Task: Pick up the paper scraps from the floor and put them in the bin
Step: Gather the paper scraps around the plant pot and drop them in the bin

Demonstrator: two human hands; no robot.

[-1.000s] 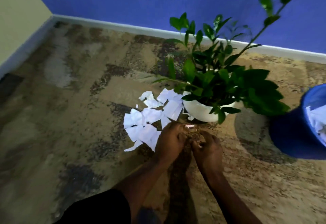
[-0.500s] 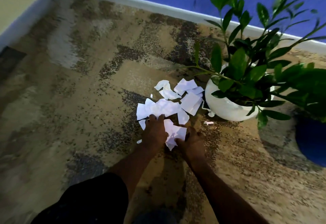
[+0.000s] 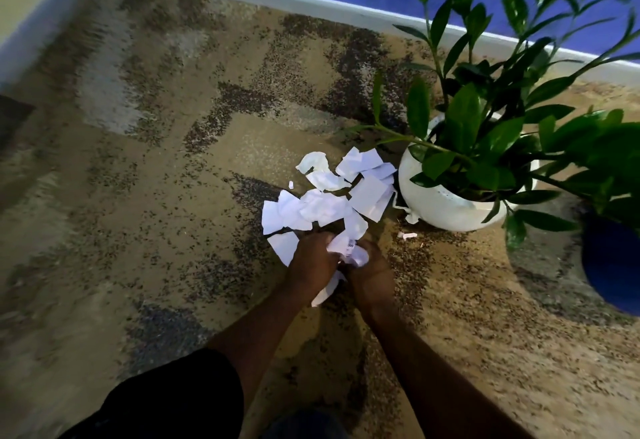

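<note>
1. Over on the left the patterned floor [image 3: 138,196] holds nothing of the job. One tiny fleck [image 3: 291,184] sits apart at the pile's left edge, and against that speckled pattern it could easily be missed.
2. The loose paper scraps [image 3: 325,203] lie overlapping on the floor just beyond the hands and run right up to the white pot.
3. The left hand [image 3: 310,258] has its fingers curled in, gripping a crumpled bunch [image 3: 351,251] from the left side.
4. The right hand [image 3: 370,269] closes on the same bunch from the right, fingers wrapped round it. A tail of paper [image 3: 323,293] hangs out below, between the wrists. I'd say it could slip free on the lift, since nothing seems to pin it.
5. A small pinkish bit [image 3: 407,235] lies near the pot's foot, and a torn piece [image 3: 412,219] touches it.
6. Fishing those out risks nudging the pot [image 3: 446,206] or catching the plant [image 3: 485,148], whose leaves overhang that spot.
7. The blue bin [image 3: 613,265] stands far right, half hidden by leaves and well apart from the hands. A loosely squeezed bunch carried past the foliage might snag and drop pieces along the way.
</note>
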